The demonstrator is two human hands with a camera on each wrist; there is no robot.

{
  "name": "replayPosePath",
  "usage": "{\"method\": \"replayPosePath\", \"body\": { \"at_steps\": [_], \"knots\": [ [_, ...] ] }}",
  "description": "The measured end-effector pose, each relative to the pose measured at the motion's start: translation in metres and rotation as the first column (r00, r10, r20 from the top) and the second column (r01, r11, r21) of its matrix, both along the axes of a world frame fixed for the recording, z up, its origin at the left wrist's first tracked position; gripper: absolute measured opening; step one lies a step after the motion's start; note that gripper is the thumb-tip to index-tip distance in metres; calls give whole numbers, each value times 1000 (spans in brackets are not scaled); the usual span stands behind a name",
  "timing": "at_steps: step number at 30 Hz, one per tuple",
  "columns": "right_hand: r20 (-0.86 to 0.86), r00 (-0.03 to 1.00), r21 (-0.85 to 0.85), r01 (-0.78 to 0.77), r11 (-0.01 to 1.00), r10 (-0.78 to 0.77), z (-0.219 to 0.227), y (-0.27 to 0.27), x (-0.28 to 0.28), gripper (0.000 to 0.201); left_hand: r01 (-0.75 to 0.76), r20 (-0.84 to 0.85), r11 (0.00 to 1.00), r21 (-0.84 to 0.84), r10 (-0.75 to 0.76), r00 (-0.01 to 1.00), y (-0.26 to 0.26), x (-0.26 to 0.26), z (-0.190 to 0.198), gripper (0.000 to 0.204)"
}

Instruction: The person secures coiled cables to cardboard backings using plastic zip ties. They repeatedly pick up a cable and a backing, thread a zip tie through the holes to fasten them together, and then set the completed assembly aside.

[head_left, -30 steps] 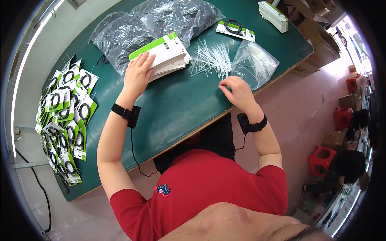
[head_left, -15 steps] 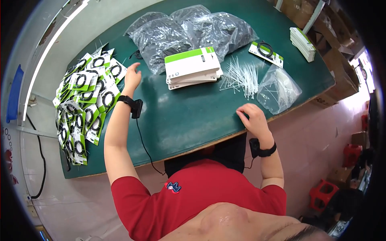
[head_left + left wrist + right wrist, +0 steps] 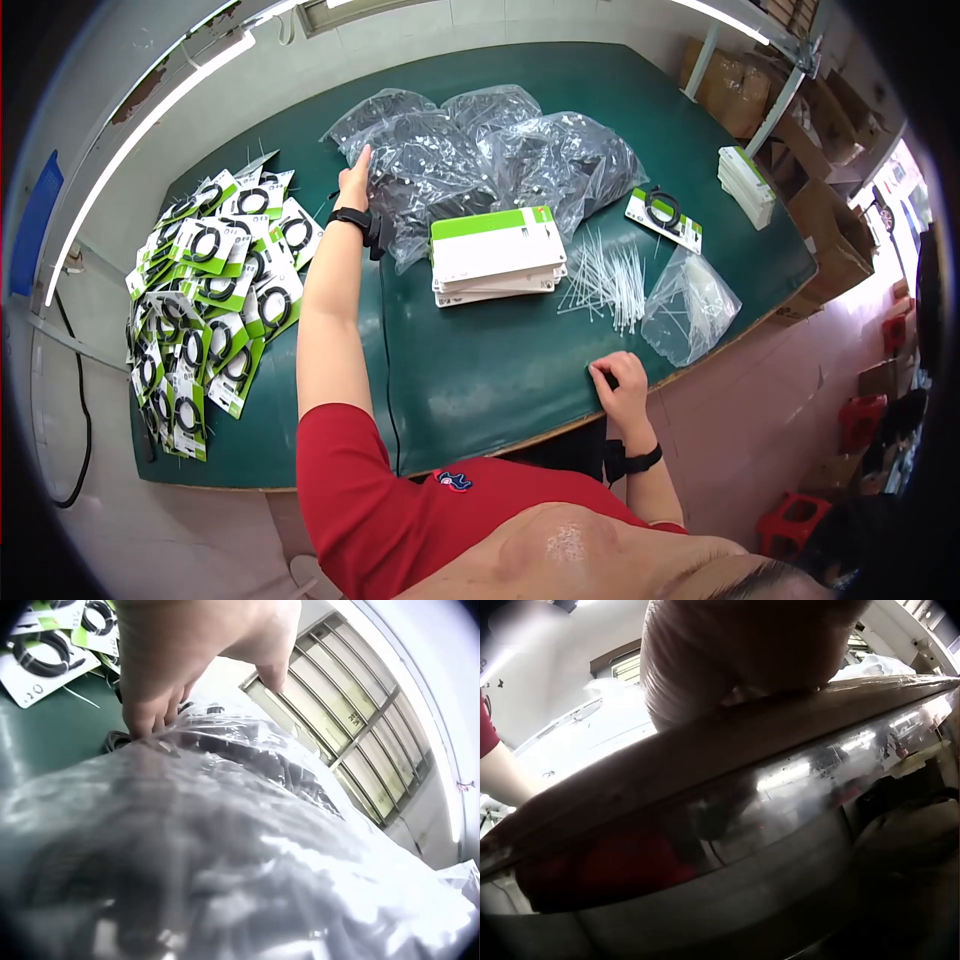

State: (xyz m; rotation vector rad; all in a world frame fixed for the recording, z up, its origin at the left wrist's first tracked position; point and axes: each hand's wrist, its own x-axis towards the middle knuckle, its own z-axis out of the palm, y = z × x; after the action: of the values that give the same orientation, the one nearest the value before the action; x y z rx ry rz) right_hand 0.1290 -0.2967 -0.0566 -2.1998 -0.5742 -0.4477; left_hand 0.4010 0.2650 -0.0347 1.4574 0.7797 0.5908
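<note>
My left hand (image 3: 355,178) is right at the side of a big clear bag (image 3: 418,165) on the green surface (image 3: 490,375), thumb held away from the fingers (image 3: 139,712). My right hand (image 3: 626,386) rests by the surface's edge, fingers loosely bent.

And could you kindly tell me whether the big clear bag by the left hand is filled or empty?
Filled, at least partly: the big clear bag bulges, and dark contents show through it.
</note>
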Motion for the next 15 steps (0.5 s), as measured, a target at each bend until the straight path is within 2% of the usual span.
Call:
{"method": "replayPosePath", "body": {
  "at_steps": [2,3,6,8,13,14,15],
  "knots": [
    [62,998,-11,17,1000,-16,-1,3,0,8,-18,76,991,-133,29,997,5,12,8,85],
    [70,997,-14,21,1000,-20,-1,4,0,8,-12,84,991,-137,24,996,6,18,11,85],
    [75,996,-35,56,998,-53,0,8,0,11,3,165,943,-333,56,985,-3,15,39,70],
    [76,995,-44,66,997,-62,1,9,1,11,-12,106,951,-310,47,993,-1,23,45,65],
    [66,994,-50,87,995,-84,2,11,2,12,-65,-211,989,-136,35,977,31,51,58,40],
    [65,995,-51,84,995,-81,3,10,2,12,-64,-220,989,-135,33,975,54,64,56,40],
    [56,995,-49,85,995,-82,3,10,1,12,206,-431,881,426,-2,902,80,75,62,35]
  ]
}}
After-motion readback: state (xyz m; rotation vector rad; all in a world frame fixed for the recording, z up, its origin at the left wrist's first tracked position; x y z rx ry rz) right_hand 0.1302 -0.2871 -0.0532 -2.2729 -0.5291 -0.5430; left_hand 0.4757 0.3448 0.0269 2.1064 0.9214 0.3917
